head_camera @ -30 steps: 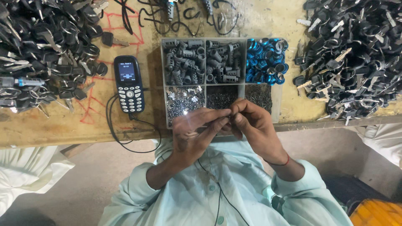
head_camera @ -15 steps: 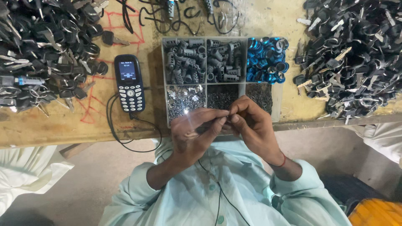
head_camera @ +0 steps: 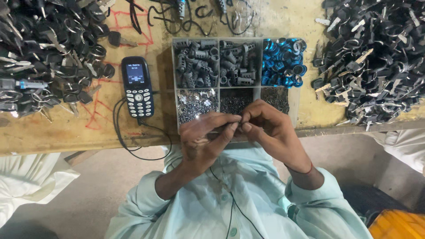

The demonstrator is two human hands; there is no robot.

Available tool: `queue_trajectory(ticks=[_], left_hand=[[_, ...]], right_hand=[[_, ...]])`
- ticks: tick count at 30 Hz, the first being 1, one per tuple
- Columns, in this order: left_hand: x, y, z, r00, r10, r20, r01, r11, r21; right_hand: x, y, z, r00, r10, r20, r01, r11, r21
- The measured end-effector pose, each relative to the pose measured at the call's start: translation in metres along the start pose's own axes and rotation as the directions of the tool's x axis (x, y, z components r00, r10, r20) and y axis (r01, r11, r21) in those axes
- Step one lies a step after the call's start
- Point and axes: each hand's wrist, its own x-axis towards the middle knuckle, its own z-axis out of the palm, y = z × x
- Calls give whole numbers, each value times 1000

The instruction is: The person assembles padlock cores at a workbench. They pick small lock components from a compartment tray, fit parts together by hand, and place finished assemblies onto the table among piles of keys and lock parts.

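Note:
My left hand (head_camera: pixel 204 140) and my right hand (head_camera: pixel 271 128) meet fingertip to fingertip just over the table's near edge. Both pinch one small metal part (head_camera: pixel 239 125), mostly hidden by the fingers. Right behind them stands a white divided tray (head_camera: pixel 294 111). Its back compartments hold grey cylinder parts (head_camera: pixel 197 64), more grey cylinders (head_camera: pixel 237 66) and blue rings (head_camera: pixel 283 62). The front compartments hold small shiny metal pieces (head_camera: pixel 195 102) and tiny dark parts (head_camera: pixel 234 101).
A dark push-button phone (head_camera: pixel 137 86) lies left of the tray, its black cable (head_camera: pixel 133 150) looping over the table edge. Large heaps of black-headed keys with rings fill the left (head_camera: pixel 44 53) and right (head_camera: pixel 376 62) of the wooden table (head_camera: pixel 88 132). Black wires (head_camera: pixel 190 17) lie at the back.
Both hands stay together at the table edge, with only small finger movements on the pinched part. A shiny glint seen in the left hand earlier is now covered.

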Motion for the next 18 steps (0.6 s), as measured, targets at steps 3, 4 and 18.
queue_trajectory(ticks=[3,4,18], left_hand=[[-1,-1,1,999,8,33,-8,1000,2],[-1,-2,1,998,30,47,-30,1000,4],[-2,-6,1,996,8,84,-6,1000,-26]], right_hand=[[1,3,-5,985,151,82,-165,964,207],[1,4,-7,983,159,90,-176,954,244],[0,-5,1,939,-345,19,294,771,-564]])
